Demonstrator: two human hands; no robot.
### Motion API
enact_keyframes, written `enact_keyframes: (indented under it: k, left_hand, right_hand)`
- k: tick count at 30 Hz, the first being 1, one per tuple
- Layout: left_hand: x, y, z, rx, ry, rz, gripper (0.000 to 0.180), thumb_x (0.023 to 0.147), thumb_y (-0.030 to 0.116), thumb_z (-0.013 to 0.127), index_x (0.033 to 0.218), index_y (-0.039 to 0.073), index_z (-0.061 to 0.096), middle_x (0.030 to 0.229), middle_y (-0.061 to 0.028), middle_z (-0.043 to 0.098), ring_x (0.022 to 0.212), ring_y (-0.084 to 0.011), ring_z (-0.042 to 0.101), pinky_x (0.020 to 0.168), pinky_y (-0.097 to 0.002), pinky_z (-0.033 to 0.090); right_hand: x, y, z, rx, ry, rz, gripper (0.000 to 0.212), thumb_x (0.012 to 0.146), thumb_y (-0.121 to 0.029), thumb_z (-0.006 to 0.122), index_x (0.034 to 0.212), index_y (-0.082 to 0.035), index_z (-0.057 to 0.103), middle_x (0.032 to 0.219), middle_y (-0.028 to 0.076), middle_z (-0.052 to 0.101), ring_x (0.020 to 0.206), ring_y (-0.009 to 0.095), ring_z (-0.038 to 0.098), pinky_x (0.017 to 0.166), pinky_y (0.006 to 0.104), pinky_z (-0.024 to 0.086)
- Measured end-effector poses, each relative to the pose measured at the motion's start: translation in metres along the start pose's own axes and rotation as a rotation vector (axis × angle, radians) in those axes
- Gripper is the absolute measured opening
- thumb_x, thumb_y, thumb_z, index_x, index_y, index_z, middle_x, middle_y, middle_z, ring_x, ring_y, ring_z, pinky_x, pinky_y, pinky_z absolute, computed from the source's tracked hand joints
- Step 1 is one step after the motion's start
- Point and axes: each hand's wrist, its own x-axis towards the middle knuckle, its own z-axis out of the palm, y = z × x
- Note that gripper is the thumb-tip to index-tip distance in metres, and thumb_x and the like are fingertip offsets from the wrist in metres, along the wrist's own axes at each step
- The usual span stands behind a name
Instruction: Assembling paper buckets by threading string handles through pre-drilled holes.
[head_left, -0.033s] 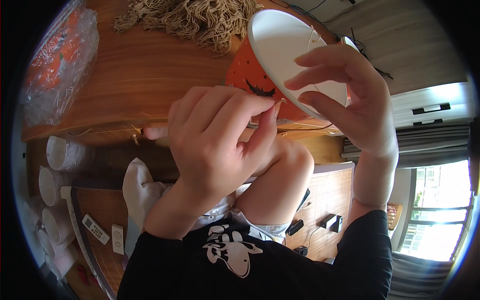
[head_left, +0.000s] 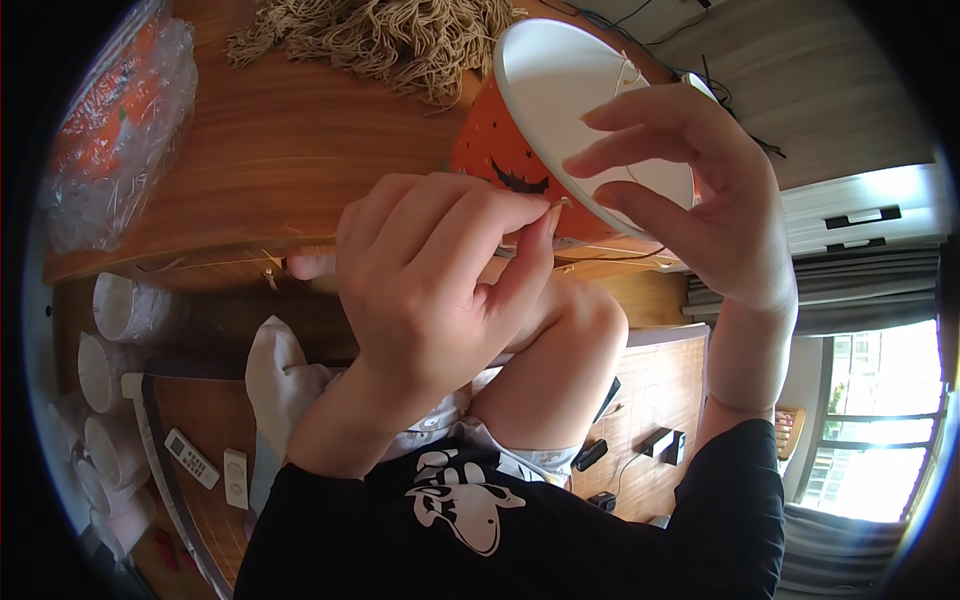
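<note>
An orange paper bucket (head_left: pixel 487 125) with a black bat print and white inside lies tipped at the table's edge, its mouth turned toward my right side. My left hand (head_left: pixel 430 255) pinches the end of a thin beige cord (head_left: pixel 555 208) between thumb and forefinger, beside a small hole below the rim. Across the mouth, my right hand (head_left: pixel 700 170) is open, thumb and fingers apart with nothing visible between them. On the far rim a knotted piece of cord (head_left: pixel 628 72) is tied. Part of the bucket's underside is hidden behind my left hand.
A heap of beige cords (head_left: pixel 370 45) lies at the back of the wooden table (head_left: pixel 250 150). A clear plastic bag (head_left: pixel 125 130) with orange things sits at the left. Below are several white buckets (head_left: pixel 118 305), a remote control (head_left: pixel 190 457) and a power strip (head_left: pixel 235 478).
My right hand has shifted very slightly to the left over the bucket's mouth. My left hand and the bucket look the same.
</note>
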Motion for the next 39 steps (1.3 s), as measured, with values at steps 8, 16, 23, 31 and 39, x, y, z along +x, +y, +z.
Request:
enact_keyframes:
  k: [8, 16, 23, 31, 39]
  left_hand:
    - [-0.001, 0.003, -0.002, 0.025, -0.015, 0.024, 0.020, 0.070, -0.006, 0.080, 0.085, 0.005, 0.070, 0.077, -0.0056, 0.068, 0.069, -0.0222, 0.062, 0.063, -0.0322, 0.047]
    - [0.000, 0.006, -0.001, -0.009, -0.029, 0.064, 0.022, 0.074, -0.005, 0.081, 0.089, 0.004, 0.068, 0.080, -0.0048, 0.068, 0.069, -0.0178, 0.063, 0.061, -0.0287, 0.047]
    - [-0.009, 0.013, 0.001, -0.565, -0.203, -0.449, 0.022, 0.086, -0.003, 0.075, 0.101, 0.002, 0.060, 0.098, -0.0042, 0.066, 0.082, -0.0077, 0.063, 0.063, -0.0193, 0.046]
    - [-0.001, 0.018, -0.006, -1.048, -0.284, -0.704, 0.016, 0.098, 0.009, 0.062, 0.106, -0.003, 0.068, 0.093, -0.0096, 0.073, 0.086, -0.0091, 0.067, 0.066, -0.0196, 0.051]
    - [0.007, 0.019, -0.009, -0.945, -0.378, -0.795, 0.017, 0.097, 0.013, 0.067, 0.103, -0.003, 0.071, 0.088, -0.0065, 0.074, 0.079, -0.0063, 0.066, 0.067, -0.0204, 0.052]
  right_hand:
    - [0.015, 0.000, -0.008, -0.006, -0.189, 0.022, 0.040, 0.081, 0.011, 0.066, 0.119, 0.001, 0.061, 0.118, 0.010, 0.065, 0.097, 0.016, 0.070, 0.088, 0.0282, 0.052]
    - [0.018, 0.006, -0.005, 0.025, -0.192, -0.038, 0.040, 0.083, 0.009, 0.065, 0.121, 0.003, 0.056, 0.113, 0.009, 0.064, 0.094, 0.014, 0.066, 0.089, 0.0286, 0.051]
    - [0.002, -0.001, 0.001, -0.083, 0.092, -0.042, 0.048, 0.080, 0.013, 0.060, 0.126, 0.002, 0.050, 0.097, 0.008, 0.064, 0.089, 0.014, 0.061, 0.087, 0.0286, 0.047]
    - [-0.049, -0.028, 0.061, -0.600, 0.531, -0.168, 0.044, 0.065, -0.002, 0.077, 0.106, -0.013, 0.066, 0.095, -0.001, 0.070, 0.076, 0.017, 0.060, 0.074, 0.0335, 0.042]
    - [-0.057, -0.008, 0.086, -0.630, 0.667, -0.289, 0.036, 0.073, -0.018, 0.080, 0.105, -0.016, 0.064, 0.093, -0.003, 0.071, 0.082, 0.014, 0.060, 0.074, 0.0291, 0.037]
